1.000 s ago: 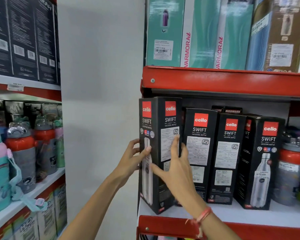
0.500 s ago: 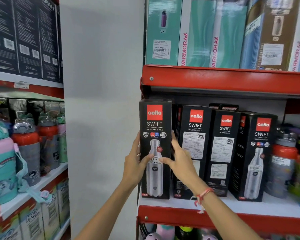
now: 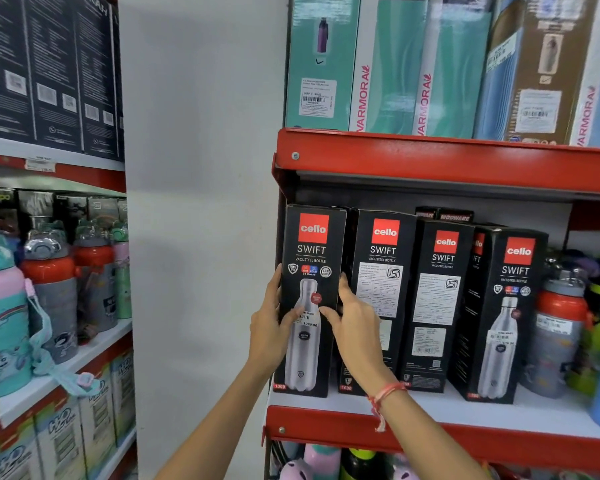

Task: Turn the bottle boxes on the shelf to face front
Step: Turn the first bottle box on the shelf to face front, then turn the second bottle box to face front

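Black Cello Swift bottle boxes stand in a row on the red shelf (image 3: 430, 433). The leftmost box (image 3: 312, 251) stands upright with its bottle-picture side to the front. My left hand (image 3: 269, 329) grips its left edge and my right hand (image 3: 355, 323) its right edge, thumbs on the front. The second box (image 3: 381, 271) and third box (image 3: 437, 296) show their label sides. The fourth box (image 3: 510, 306) is angled, bottle picture showing.
Loose bottles (image 3: 558, 323) stand right of the boxes. Varmora boxes (image 3: 395, 64) fill the shelf above. A white pillar (image 3: 201, 202) separates this rack from the left rack with kids' bottles (image 3: 52, 282) and dark boxes (image 3: 49, 71).
The leftmost box has turned from a corner-on angle to its bottle-picture side facing front and now stands on the shelf. Both hands stay on its edges.
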